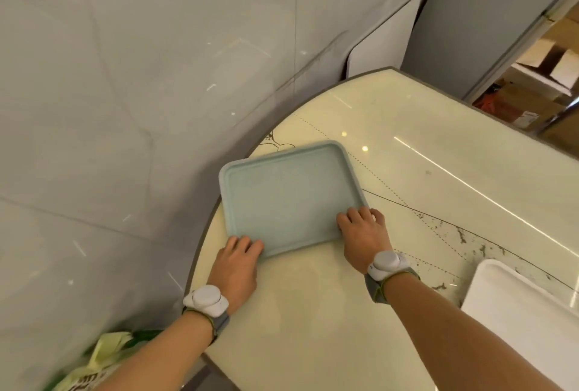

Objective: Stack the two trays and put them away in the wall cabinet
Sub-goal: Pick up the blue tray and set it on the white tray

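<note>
The green tray (286,198) is gripped at its near corners by both hands (239,260) (363,231) on the table (313,312); the white tray (520,312), right of it, is not yet stacked, and nothing is stored.

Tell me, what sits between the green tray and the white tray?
Nothing: in the head view, only bare counter lies between the green tray and the white tray, apart from the right hand on the green tray's corner.

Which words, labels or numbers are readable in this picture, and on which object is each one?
None can be read.
Green bag: dark print, too blurred to read.
Cardboard boxes: labels too small to read.
Blue tray, white tray, wrist bands: no text visible.
</note>
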Tool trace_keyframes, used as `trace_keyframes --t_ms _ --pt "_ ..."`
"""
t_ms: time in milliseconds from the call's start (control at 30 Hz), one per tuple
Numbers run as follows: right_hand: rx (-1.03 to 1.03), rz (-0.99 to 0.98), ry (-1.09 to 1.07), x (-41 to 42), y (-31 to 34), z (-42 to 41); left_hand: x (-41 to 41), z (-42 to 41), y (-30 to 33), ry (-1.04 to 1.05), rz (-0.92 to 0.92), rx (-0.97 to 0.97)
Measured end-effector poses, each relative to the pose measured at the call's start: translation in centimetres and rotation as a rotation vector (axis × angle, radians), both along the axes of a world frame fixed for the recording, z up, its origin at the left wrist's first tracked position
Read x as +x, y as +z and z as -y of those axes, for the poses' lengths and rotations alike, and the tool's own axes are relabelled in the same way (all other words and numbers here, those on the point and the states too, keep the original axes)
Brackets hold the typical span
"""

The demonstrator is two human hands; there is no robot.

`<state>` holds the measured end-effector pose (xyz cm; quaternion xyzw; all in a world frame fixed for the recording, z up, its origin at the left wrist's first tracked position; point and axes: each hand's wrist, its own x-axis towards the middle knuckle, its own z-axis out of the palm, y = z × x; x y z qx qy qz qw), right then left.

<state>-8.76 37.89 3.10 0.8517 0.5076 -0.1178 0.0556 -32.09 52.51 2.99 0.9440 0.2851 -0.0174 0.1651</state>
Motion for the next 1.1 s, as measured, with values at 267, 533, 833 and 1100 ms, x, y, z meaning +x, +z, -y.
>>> trace_keyframes --t_ms 267,533,833,1100 --pt "0.232 0.081 -0.078 2.1 4.4 6.1 3.7 2.3 3.7 -0.002 0.21 -0.095" --pt "0.437 0.209 -0.399 4.2 8.7 24.2 12.5 12.9 8.9 -0.314 0.421 -0.088" --pt "0.408 0.254 -0.733 0.6 8.6 43.9 17.2 29.4 8.2 -0.634 0.454 -0.107" --pt "0.461 0.182 -0.711 -2.1 6.8 48.6 15.3 34.5 7.0 -0.659 0.433 -0.031"
